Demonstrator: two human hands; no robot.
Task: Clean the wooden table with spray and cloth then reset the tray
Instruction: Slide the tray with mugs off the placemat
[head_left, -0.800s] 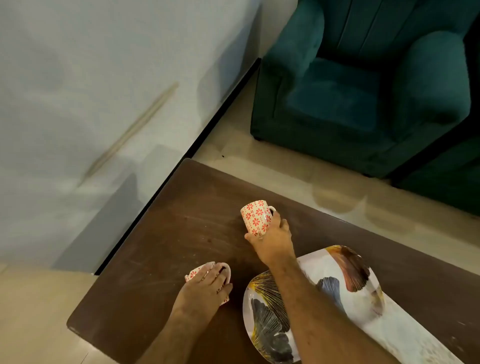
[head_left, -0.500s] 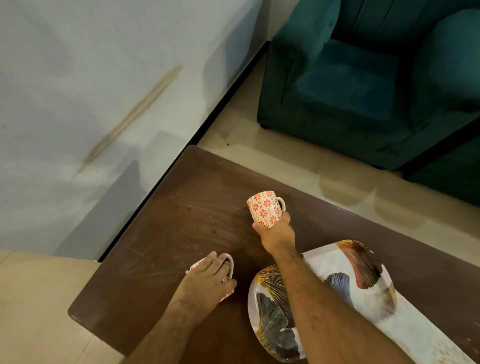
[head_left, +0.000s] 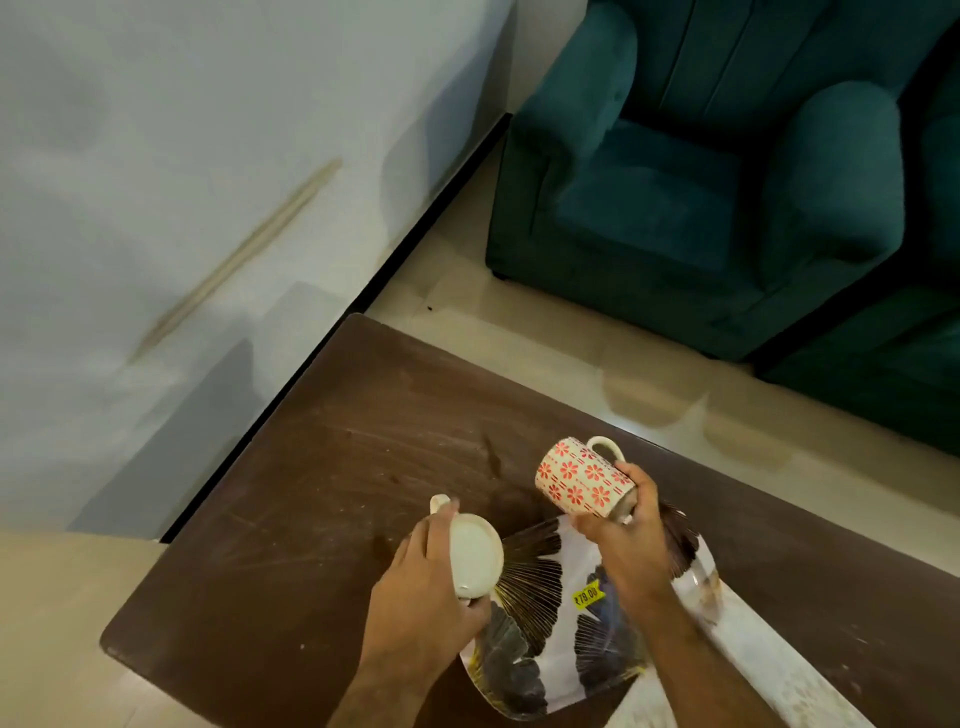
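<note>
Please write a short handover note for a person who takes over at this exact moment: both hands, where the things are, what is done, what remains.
Left hand grips a mug, opening toward the camera.
Right hand grips the red-flowered mug, tipped on its side.
Both mugs are lifted over the near end of the patterned tray, which lies on the wooden table.
Done: cannot tell; the table shows streaks, and no spray or cloth is in view.
Left: set both mugs on the tray.
</note>
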